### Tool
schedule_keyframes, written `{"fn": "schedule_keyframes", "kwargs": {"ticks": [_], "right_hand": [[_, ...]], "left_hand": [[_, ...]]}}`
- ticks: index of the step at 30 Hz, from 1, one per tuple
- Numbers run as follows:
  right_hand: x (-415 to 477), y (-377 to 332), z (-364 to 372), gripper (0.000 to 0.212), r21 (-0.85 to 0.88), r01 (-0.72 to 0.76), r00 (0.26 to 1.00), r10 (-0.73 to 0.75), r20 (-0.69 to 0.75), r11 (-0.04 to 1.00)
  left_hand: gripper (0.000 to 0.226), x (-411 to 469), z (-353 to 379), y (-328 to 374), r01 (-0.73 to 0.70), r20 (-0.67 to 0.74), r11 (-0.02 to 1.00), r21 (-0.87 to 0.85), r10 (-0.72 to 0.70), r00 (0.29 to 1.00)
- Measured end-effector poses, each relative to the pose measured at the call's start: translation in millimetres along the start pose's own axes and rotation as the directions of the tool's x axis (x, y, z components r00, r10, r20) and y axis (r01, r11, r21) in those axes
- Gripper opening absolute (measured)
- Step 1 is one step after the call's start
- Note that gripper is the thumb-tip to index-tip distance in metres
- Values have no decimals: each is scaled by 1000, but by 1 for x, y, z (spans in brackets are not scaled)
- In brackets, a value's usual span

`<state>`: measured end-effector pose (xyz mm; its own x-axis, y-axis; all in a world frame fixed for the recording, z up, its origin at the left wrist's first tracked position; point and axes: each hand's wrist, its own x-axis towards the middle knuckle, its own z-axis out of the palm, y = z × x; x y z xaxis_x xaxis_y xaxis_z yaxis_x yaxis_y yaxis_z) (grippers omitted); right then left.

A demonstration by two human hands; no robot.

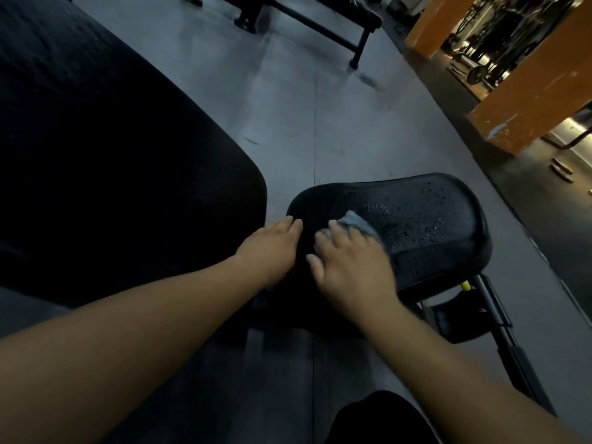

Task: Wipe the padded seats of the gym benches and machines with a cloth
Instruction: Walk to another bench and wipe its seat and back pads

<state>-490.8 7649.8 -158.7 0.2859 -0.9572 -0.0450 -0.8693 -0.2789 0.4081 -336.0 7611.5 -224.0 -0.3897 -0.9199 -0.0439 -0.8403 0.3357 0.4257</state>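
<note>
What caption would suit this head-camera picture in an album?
Right hand presses a blue cloth onto a wet black seat pad; left hand rests on its edge.

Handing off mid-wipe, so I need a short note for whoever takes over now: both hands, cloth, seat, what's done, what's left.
Left hand rests flat on the left edge of the padded seat.
Right hand presses the blue-grey cloth onto the seat's middle, fingers spread, no closed grip.
Done: the part near the hands shows no droplets.
Left: water droplets bead on the seat's right part, beyond the cloth; wipe there.
</note>
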Motion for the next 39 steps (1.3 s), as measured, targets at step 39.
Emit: {"fn": "schedule_keyframes", "kwargs": {"ticks": [39], "right_hand": [[38,97,-48,50,-22,-189,982,190,23,982]], "left_hand": [[62,50,-25,88,-161,-180,935,-316,108,978]]}}
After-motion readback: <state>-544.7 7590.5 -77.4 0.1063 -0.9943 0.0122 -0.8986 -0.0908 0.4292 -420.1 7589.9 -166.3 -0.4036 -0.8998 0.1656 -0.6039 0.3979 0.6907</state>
